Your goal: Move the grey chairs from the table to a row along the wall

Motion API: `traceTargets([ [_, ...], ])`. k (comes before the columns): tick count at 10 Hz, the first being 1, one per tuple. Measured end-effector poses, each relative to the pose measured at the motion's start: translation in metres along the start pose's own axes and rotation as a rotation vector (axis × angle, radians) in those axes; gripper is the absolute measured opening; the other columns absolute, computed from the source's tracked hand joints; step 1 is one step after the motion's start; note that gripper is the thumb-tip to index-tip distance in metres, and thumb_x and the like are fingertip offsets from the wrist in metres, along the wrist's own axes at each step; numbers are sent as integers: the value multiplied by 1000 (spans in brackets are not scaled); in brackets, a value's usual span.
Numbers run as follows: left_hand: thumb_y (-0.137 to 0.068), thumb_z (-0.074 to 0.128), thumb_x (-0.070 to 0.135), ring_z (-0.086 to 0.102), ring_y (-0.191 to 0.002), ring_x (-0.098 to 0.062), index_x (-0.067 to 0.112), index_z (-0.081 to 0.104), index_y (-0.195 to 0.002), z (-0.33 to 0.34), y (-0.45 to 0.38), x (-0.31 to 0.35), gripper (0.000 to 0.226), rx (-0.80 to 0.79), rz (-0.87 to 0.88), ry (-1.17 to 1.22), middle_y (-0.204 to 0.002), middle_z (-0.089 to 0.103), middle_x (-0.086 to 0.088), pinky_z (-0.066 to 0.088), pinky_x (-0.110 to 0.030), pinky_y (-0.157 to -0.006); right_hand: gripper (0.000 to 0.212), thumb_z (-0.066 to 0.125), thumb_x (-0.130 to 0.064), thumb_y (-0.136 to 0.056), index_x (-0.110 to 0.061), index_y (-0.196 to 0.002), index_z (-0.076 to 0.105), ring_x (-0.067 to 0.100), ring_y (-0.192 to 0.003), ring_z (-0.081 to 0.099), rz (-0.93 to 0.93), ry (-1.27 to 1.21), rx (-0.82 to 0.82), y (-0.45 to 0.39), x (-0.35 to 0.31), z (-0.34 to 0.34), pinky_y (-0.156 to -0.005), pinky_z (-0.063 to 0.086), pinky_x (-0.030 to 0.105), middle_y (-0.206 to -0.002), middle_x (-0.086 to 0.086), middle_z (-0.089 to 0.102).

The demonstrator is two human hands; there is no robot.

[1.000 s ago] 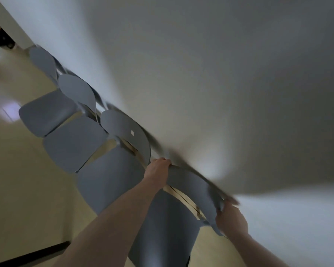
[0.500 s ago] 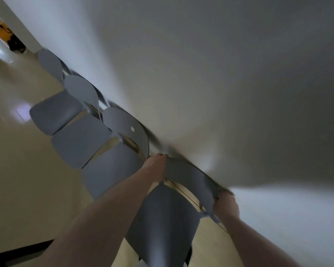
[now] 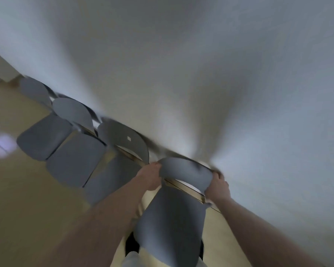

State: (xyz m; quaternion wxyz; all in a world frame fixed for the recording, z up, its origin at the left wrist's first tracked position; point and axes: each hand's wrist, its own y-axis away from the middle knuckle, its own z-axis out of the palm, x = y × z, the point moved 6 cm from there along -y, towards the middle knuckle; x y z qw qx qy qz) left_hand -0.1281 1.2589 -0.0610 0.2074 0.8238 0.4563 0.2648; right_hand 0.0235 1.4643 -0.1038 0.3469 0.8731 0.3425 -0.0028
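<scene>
Hands gripping backrest of nearest grey chair (image 3: 172, 218): left hand (image 3: 149, 175) clamped on its left edge, right hand (image 3: 218, 185) on its right edge. Chair standing on floor (image 3: 17, 209), backrest against wall (image 3: 201, 74), beside three more grey chairs (image 3: 75, 157) lining wall's base toward left. Frame blurring with motion.

No legible text, number, brand or sign appears in the head view. A small pale label (image 3: 129, 138) sits on the backrest of the third grey chair (image 3: 123, 139) in the row; motion blur makes its content unreadable.
</scene>
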Motion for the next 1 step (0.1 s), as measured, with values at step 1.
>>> traceTargets([
  [1, -88, 51, 15, 48, -130, -29, 13, 49, -136, 0, 4, -22, 49, 16, 65, 8, -141, 49, -6, 41, -40, -107, 69, 64, -18, -77, -11, -140, 37, 28, -131, 42, -1, 59, 45, 0, -20, 11, -105, 38, 32, -140, 9, 40],
])
